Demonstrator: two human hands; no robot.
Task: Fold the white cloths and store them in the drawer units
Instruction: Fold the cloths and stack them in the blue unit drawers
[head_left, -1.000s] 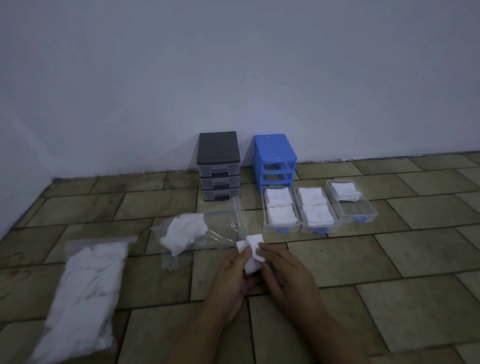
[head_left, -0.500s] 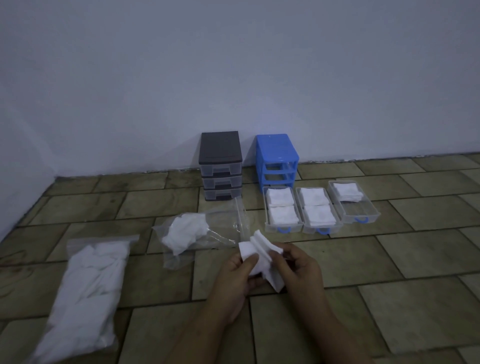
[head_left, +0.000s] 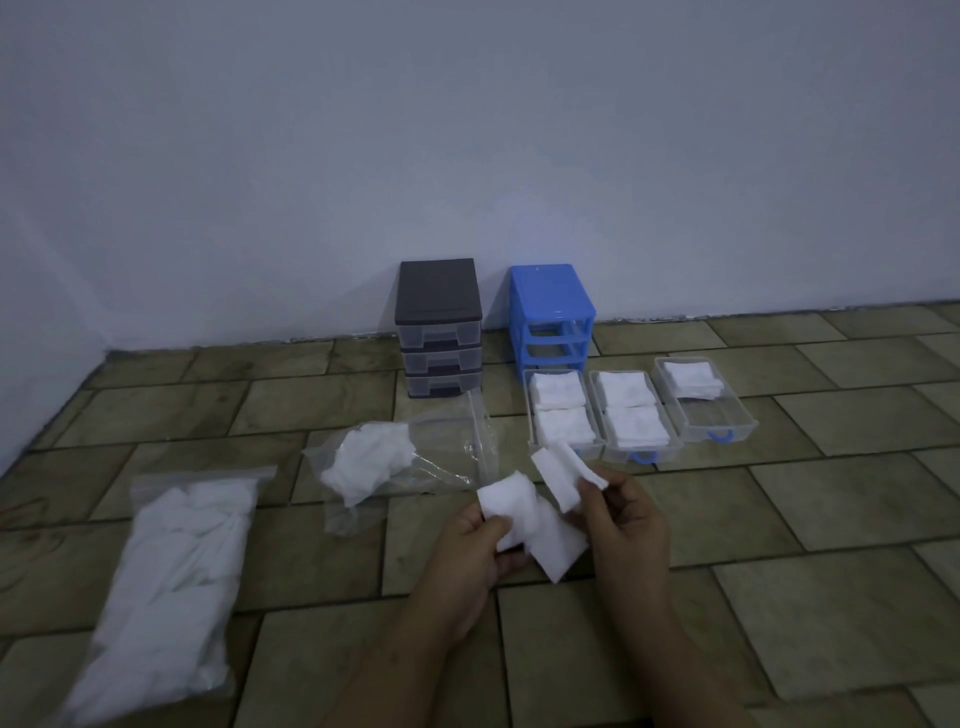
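No writing or brand can be read anywhere; the light is dim and every surface looks plain.

My left hand (head_left: 480, 545) pinches one end of the white cloth (head_left: 540, 514) between thumb and fingers, and my right hand (head_left: 618, 514) pinches the other end, so the cloth hangs partly opened between them above the tiled floor (head_left: 831, 519). The hands are a little apart, joined only by the cloth.

Just beyond my right hand lie three clear drawers (head_left: 641, 415) pulled out side by side on the floor. The two nearer my hands each hold two stacks of folded cloths; the one farthest right holds a single stack at its far end. Behind them stands the blue drawer frame (head_left: 550, 312) with its slots open, against the wall (head_left: 467, 130). Beside it, beyond my left hand, is the black drawer unit (head_left: 439, 327) with three drawers pushed in.

Just left of my left hand lies an open plastic bag (head_left: 410, 457) with a few loose cloths. Farther left lies a full bag of cloths (head_left: 171, 587).
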